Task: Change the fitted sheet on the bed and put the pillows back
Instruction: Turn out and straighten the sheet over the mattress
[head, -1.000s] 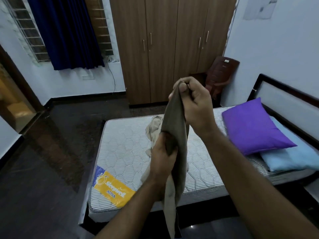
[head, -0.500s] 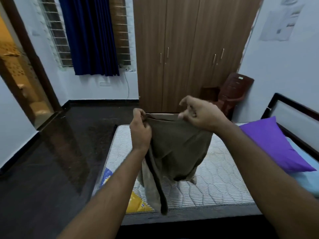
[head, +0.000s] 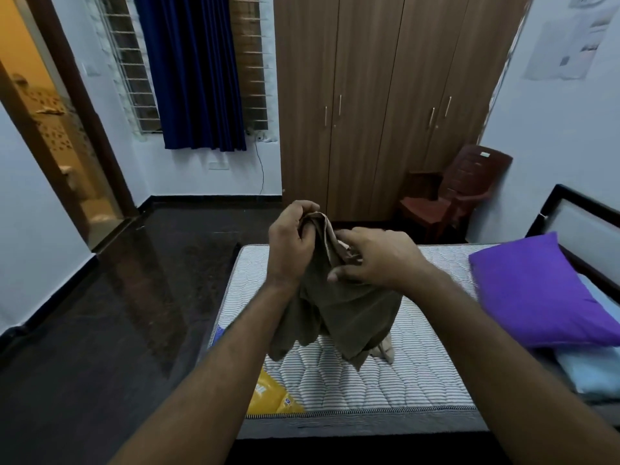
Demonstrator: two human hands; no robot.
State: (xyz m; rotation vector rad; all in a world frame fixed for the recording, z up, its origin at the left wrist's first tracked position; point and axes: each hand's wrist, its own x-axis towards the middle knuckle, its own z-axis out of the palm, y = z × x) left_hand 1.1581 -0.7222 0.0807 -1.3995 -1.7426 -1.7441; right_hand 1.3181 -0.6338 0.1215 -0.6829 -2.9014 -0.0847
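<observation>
A brown-olive fitted sheet (head: 349, 317) hangs bunched in the air over the bare quilted mattress (head: 385, 380). My left hand (head: 292, 243) grips its gathered top edge. My right hand (head: 375, 256) sits just right of it, fingers pinching into the same bunch of cloth. The sheet's lower folds dangle down to the mattress, a paler part showing at the lower right. A purple pillow (head: 536, 290) lies at the head end on the right, resting on a light blue pillow (head: 590, 367).
A dark headboard (head: 577, 216) stands at the right. A brown plastic chair (head: 449, 193) sits by the wooden wardrobe (head: 375, 102). Dark glossy floor (head: 110, 313) spreads left of the bed. A blue curtain (head: 194, 72) covers the barred window; an open doorway (head: 43, 135) is at the far left.
My hands had spread the sheet's edge apart half a second ago; now they have come together, bunching the top. The view has tilted up toward the wardrobe.
</observation>
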